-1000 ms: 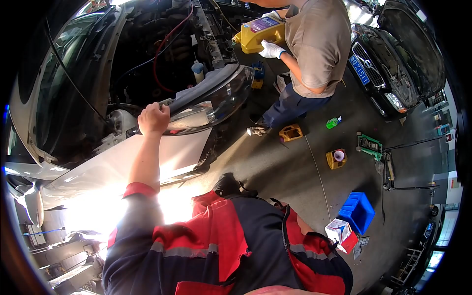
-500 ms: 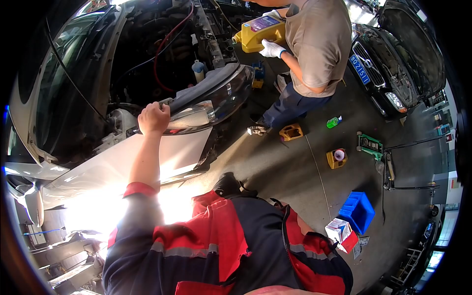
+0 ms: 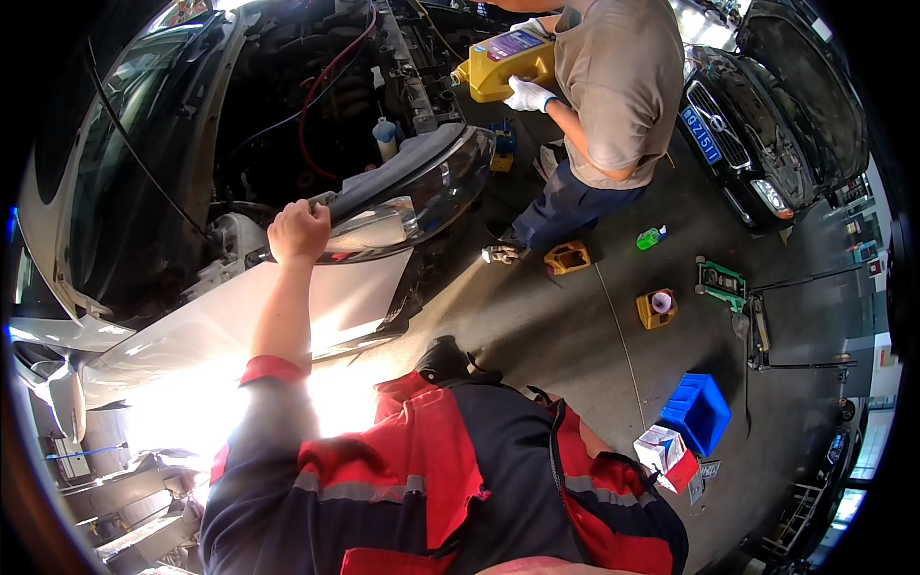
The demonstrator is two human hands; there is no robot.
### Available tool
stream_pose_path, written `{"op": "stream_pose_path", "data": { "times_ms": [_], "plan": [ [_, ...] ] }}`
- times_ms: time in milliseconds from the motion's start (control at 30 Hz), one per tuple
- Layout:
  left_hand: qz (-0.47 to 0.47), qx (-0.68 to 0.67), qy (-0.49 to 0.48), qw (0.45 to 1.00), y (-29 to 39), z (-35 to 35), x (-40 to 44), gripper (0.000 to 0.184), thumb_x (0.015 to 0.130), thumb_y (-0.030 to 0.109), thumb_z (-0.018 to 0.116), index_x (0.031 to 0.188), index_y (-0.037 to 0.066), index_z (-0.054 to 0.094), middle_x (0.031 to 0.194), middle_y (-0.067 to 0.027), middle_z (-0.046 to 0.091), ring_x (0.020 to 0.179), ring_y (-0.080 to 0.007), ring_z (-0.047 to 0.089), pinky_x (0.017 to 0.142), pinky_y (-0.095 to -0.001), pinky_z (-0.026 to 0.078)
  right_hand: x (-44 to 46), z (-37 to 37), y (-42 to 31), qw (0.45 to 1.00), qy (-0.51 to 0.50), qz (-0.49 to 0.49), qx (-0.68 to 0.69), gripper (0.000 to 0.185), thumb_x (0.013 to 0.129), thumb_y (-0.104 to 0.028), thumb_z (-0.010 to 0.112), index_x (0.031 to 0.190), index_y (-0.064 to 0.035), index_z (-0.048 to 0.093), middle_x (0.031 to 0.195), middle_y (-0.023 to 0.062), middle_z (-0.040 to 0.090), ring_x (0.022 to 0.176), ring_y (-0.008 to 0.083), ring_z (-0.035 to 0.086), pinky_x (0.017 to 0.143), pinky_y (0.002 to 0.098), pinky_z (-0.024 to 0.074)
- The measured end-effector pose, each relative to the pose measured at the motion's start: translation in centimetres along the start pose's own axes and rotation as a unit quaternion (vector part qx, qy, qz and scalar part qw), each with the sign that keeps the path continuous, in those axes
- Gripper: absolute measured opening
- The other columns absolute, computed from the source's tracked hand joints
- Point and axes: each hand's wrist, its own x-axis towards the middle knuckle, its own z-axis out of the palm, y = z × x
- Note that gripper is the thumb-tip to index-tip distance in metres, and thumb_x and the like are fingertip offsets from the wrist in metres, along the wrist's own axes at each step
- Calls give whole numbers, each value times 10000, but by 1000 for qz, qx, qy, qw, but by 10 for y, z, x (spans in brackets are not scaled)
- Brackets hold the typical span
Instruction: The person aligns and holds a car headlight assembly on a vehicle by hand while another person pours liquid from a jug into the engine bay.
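My left hand [image 3: 299,233] is closed, knuckles up, at the inner end of the car's headlight [image 3: 383,227], beside the dark trim strip [image 3: 398,182]. Its fingers curl under, and whatever they grip is hidden. Just below the hand runs the white fender [image 3: 240,305], and the open engine bay [image 3: 278,115] lies beyond it. Of my right arm only a bit of forearm [image 3: 592,441] shows by the red and dark jacket; my right hand is out of sight.
Across the headlight a person in white gloves [image 3: 529,96] holds a yellow jug [image 3: 503,72]. On the floor are a cut yellow container [image 3: 567,257], a green bottle [image 3: 651,238], a yellow jug with funnel [image 3: 655,309], a green floor jack [image 3: 721,281] and a blue bin [image 3: 685,402].
Almost nothing differs. My left hand stays closed at the headlight, and the other person still holds the yellow jug at the same tilt.
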Motion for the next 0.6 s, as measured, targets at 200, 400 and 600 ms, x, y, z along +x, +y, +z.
{"op": "stream_pose_path", "data": {
  "times_ms": [200, 400, 600],
  "plan": [
    [2, 3, 4, 1000, 0, 1, 0, 323, 919, 361, 566, 842, 71, 687, 915, -123, 713, 918, -342, 686, 825, -487, 515, -10, -7, -23, 1000, -8, 20, 12, 348, 860, -387, 687, 980, -63, 650, 769, 5, 594, 736, 145, 557, 627, 347, 439],
    [3, 4, 4, 1000, 0, 1, 0, 325, 923, 364, 563, 846, 74, 688, 917, -120, 714, 919, -343, 685, 822, -486, 515, -4, -8, -11, 989, -55, 92, 101, 208, 808, -292, 687, 803, -103, 601, 692, -57, 504, 672, 105, 501, 577, 333, 398],
    [1, 7, -3, 1000, 0, 0, 0, 327, 927, 366, 561, 853, 76, 692, 924, -120, 715, 932, -341, 683, 831, -482, 512, -7, -8, -20, 993, -22, 113, 34, 207, 793, -284, 666, 787, -95, 583, 676, -33, 499, 664, 129, 502, 579, 352, 397]
  ]
}}
